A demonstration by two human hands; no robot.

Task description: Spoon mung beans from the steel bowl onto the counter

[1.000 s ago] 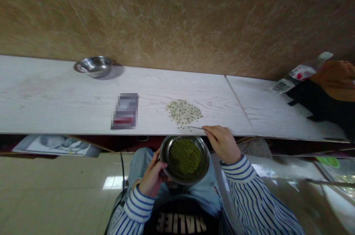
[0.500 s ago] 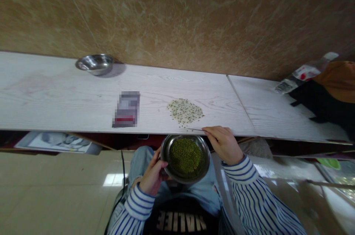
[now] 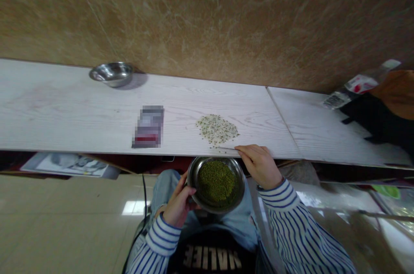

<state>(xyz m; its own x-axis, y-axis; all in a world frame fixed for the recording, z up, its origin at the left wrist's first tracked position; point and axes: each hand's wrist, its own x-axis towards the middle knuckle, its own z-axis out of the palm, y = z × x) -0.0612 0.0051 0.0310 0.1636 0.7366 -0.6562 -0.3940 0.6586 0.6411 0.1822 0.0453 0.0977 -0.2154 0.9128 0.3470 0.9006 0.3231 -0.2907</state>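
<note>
The left hand (image 3: pixel 178 206) grips the left rim of a bowl (image 3: pixel 239 195) of green beans (image 3: pixel 217 182), below the tabletop's (image 3: pixel 181 136) near edge. The right hand (image 3: pixel 258 164) pinches a thin stick (image 3: pixel 226 148) just on the near side of a pile (image 3: pixel 217 129) of white and green grains on the tabletop. A steel dish (image 3: pixel 111 75) sits far left.

Round green beans (image 3: pixel 216 181) sat in the round steel bowl (image 3: pixel 239 194) in the left hand (image 3: pixel 178 205). On the white wooden table (image 3: pixel 74 114), ahead-left of the right hand (image 3: pixel 260 166), lay pale-and-green grains (image 3: pixel 218 129); farther left, a flat grey rectangle (image 3: pixel 148 126) and shallow metal dish (image 3: pixel 111 75); far right, a clear plastic bottle (image 3: pixel 359 85).
</note>
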